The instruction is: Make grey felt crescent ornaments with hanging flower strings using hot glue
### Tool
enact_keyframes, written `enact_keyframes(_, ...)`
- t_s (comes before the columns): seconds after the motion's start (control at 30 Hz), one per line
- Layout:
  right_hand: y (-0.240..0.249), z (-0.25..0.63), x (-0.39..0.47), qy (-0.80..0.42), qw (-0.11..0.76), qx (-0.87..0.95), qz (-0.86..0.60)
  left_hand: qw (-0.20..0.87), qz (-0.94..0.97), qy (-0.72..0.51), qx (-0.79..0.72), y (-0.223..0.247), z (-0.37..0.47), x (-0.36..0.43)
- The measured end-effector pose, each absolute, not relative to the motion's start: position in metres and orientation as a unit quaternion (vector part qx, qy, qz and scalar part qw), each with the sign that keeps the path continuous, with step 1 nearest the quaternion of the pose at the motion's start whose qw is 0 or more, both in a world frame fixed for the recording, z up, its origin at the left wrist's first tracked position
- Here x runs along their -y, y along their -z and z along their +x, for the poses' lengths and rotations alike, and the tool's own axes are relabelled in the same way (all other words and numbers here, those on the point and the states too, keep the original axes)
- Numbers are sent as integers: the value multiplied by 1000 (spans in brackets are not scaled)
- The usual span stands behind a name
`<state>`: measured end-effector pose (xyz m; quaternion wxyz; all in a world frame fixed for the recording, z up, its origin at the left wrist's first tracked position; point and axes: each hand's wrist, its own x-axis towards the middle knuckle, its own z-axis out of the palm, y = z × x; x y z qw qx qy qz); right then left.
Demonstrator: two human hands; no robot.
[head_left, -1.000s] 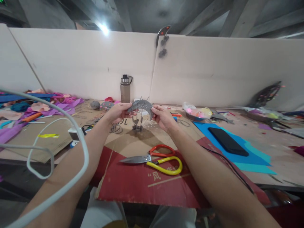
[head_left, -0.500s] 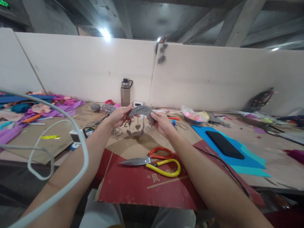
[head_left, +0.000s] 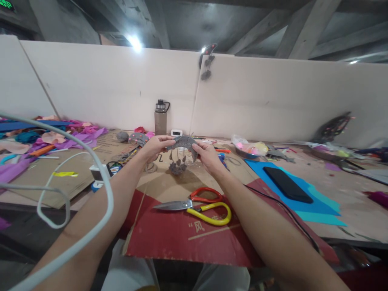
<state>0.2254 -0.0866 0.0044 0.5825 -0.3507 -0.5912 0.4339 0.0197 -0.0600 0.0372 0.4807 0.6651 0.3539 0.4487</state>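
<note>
A grey crescent-shaped piece [head_left: 184, 141] is held up between my two hands, its ends pointing down. My left hand [head_left: 157, 147] pinches its left end, and my right hand [head_left: 206, 154] grips its right end. Small grey pieces [head_left: 177, 168] dangle from it on thin strings, clustered low over the cardboard. Nearer to me, scissors [head_left: 194, 206] with one red and one yellow handle lie on the red part of the cardboard [head_left: 157, 238].
A bottle [head_left: 160, 118] stands by the white partition. Coloured scraps [head_left: 54, 139] cover the left side, and a white cable [head_left: 106, 186] loops in front. A black phone [head_left: 286, 184] rests on blue sheets [head_left: 321, 210] at the right.
My left hand has shifted slightly right along the crescent. The dangling pieces have swung together into a cluster. My right hand has barely moved.
</note>
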Motion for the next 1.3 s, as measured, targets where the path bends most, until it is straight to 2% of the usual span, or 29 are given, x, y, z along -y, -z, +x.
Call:
enact_keyframes(0.2, -3, 225, 86, -362, 563, 636, -383, 453, 684, -442, -363, -34, 23, 59)
enact_keyframes(0.33, -2, 225, 86, -360, 558, 643, -382, 448, 690, -444, -356, -31, 22, 57)
enact_keyframes(0.6, -1, 226, 83, -391, 576, 613, -372, 551, 667, -406, -294, -36, 19, 63)
enact_keyframes(0.8, -2, 226, 84, -439, 593, 574, -356, 621, 576, -446, -291, -34, 17, 52)
enact_keyframes(0.9, -1, 226, 84, -440, 599, 568, -355, 603, 567, -466, -312, -32, 18, 49)
enact_keyframes(1.1, 1, 226, 81, -448, 605, 567, -336, 557, 659, -421, -280, -28, 30, 62)
enact_keyframes(1.3, -1, 222, 86, -451, 602, 569, -334, 534, 636, -477, -288, -20, 46, 65)
